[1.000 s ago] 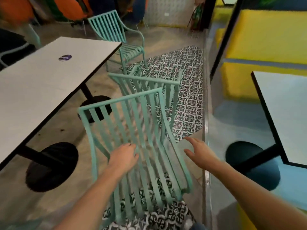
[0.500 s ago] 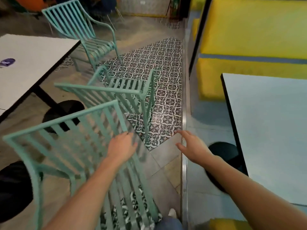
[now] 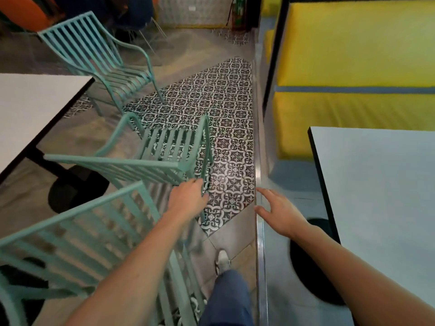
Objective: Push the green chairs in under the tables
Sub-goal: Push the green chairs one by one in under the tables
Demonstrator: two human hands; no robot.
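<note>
head view: 3 green chairs in a row along the left tabletop (image 3: 35, 107), none tucked under. nearest chair (image 3: 77, 234) blurred at lower left, middle chair (image 3: 150, 158) just beyond, far chair (image 3: 98, 64) by the tabletop corner. left hand (image 3: 187, 201) over the nearest chair's right edge, grip loosely curled; touching or not, cannot tell. right hand (image 3: 281, 211) in the air, grip spread, holding nothing, beside the right tabletop (image 3: 381, 184).
</note>
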